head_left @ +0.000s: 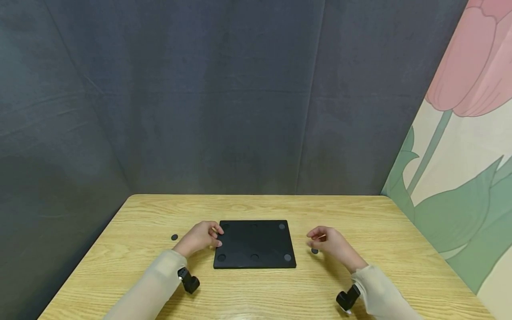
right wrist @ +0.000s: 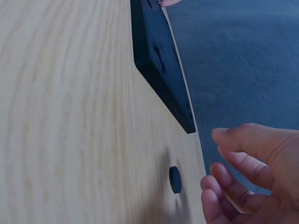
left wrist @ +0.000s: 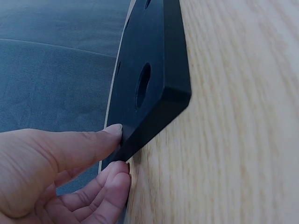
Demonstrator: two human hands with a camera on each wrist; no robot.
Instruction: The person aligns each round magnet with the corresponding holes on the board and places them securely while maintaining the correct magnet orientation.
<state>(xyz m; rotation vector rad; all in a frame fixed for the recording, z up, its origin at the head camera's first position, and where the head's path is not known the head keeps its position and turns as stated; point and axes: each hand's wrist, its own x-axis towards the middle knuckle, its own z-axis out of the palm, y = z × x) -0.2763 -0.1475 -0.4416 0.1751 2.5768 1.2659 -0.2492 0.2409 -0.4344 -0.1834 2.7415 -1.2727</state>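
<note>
Altogether 6 recesses (head_left: pixel 254 257) in the black board (head_left: pixel 256 242), left hand (head_left: pixel 202 236) on edge.

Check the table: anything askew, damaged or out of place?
No damage or spill shows. Possibly out of place: one dark disc lies left of the black board and another disc right of it, loose on the table, while the board has round recesses.

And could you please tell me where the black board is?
In the head view, the black board lies on the wooden table between the left hand, at its left edge, and the right hand.
</note>
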